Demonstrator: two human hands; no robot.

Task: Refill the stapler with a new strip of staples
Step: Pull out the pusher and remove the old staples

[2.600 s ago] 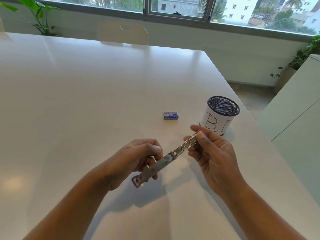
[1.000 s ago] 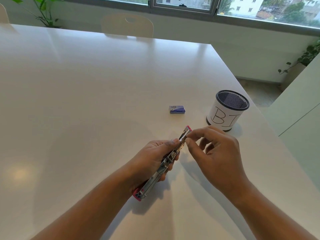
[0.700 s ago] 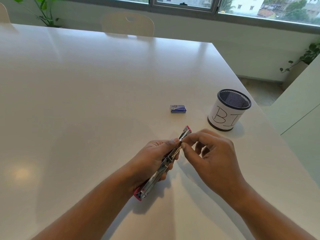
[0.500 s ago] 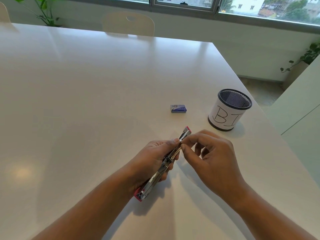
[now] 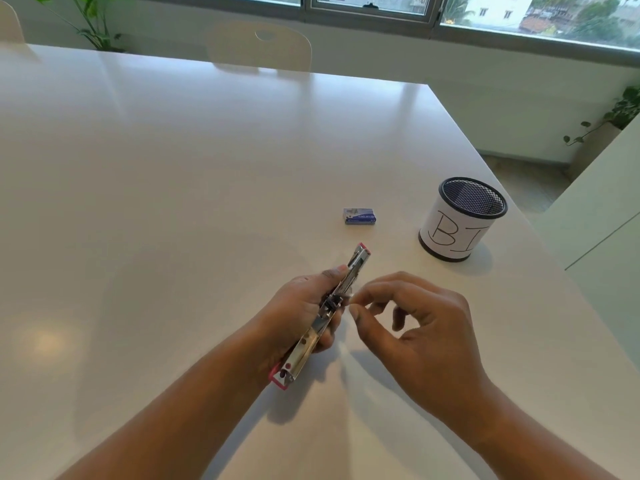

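Observation:
A pink stapler point(image 5: 308, 344) with a bare metal staple channel lies slanted in my left hand point(image 5: 304, 310), its far tip pointing toward the staple box. My left hand grips it around the middle, thumb on top. My right hand point(image 5: 412, 323) hovers just to the right of the stapler, not touching it, thumb and forefinger pinched close together. I cannot make out anything between those fingertips. A small blue staple box point(image 5: 359, 216) lies closed on the white table point(image 5: 173, 202), beyond the stapler's tip.
A black mesh pen cup point(image 5: 460, 220) wrapped in white paper with handwritten letters stands at the right, close to the table's right edge. A pale chair point(image 5: 259, 46) is pushed in at the far side. Plants stand by the window.
My right hand has let go of the stapler's front end and drawn back to the right and toward me. The left hand keeps the stapler in the same slanted position.

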